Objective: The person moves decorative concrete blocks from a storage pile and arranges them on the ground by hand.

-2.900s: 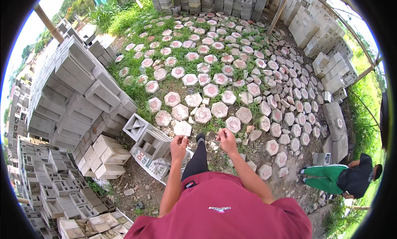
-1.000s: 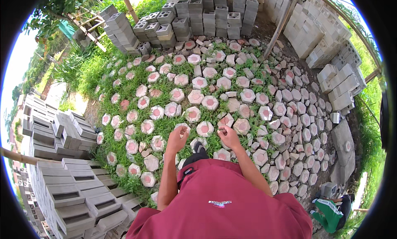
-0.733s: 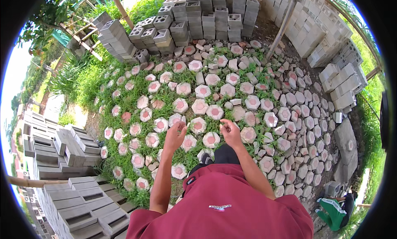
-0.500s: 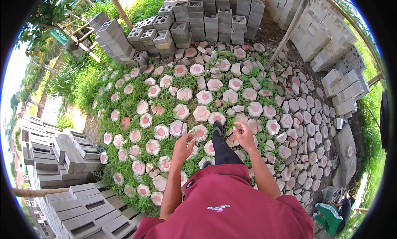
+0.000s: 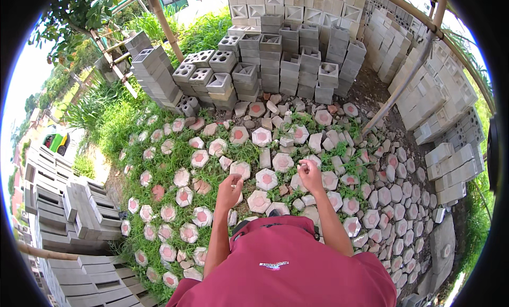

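Note:
Both of my hands are raised in front of my maroon shirt, apart from each other. My left hand has its fingers curled in toward the thumb, and nothing shows in it. Level with it on the right, my right hand is also loosely closed, with no object visible between its fingers. Below them, hexagonal paving stones with reddish centres lie spaced out in the grass. Neither hand touches a stone. The tip of a dark shoe shows just past the shirt.
Grey hollow blocks stand stacked at the back. More block stacks rise on the right and left. A slanting pole stands at the back right. Closely packed stones and rubble cover the right side. A green and yellow vehicle is far left.
The view has moved forward and tilted up, showing more of the back stacks. My dark trouser leg has gone out of sight. Both hands remain raised, their fingers still curled.

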### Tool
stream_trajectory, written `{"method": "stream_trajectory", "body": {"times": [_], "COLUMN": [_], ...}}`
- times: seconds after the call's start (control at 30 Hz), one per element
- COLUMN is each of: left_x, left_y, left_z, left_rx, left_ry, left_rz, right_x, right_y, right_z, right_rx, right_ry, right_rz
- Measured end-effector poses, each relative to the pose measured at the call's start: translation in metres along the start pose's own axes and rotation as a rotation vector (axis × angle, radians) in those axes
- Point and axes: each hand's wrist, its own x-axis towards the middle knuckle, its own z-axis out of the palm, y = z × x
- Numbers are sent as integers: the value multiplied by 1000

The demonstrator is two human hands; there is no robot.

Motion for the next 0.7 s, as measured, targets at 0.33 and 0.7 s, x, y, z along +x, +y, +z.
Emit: {"method": "stream_trajectory", "body": {"times": [0.33,0.7], "left_x": [160,370], "left_y": [36,20], "left_z": [16,16], "left_rx": [-191,-208], "left_ry": [-27,-316], "left_rz": [19,12], "right_x": [154,299], "right_y": [-55,-23], "right_z": [31,54], "right_rx": [88,-167], "right_ry": [-125,-295], "right_rz": [43,185]}}
